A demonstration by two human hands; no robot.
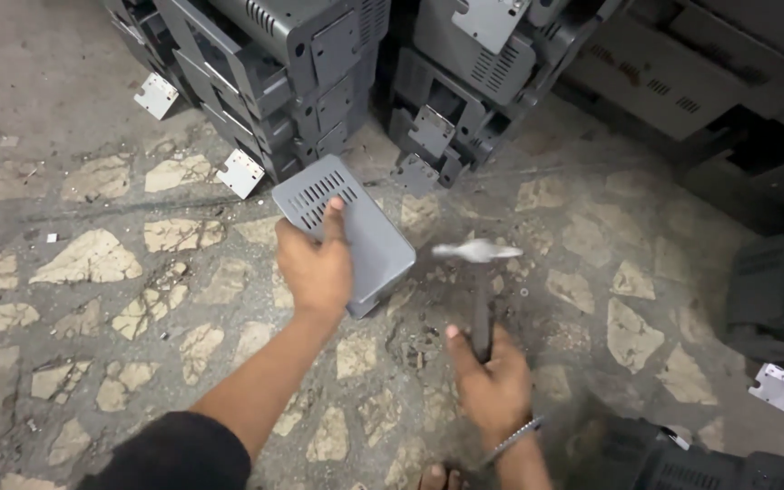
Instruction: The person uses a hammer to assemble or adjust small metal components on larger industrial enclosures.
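Your left hand grips a grey vented casing at the frame's centre, tilted on the stone floor. Your right hand, at five o'clock, is closed around a hammer, its head blurred beside the casing. Stacked casings crowd twelve o'clock; open floor lies toward nine.
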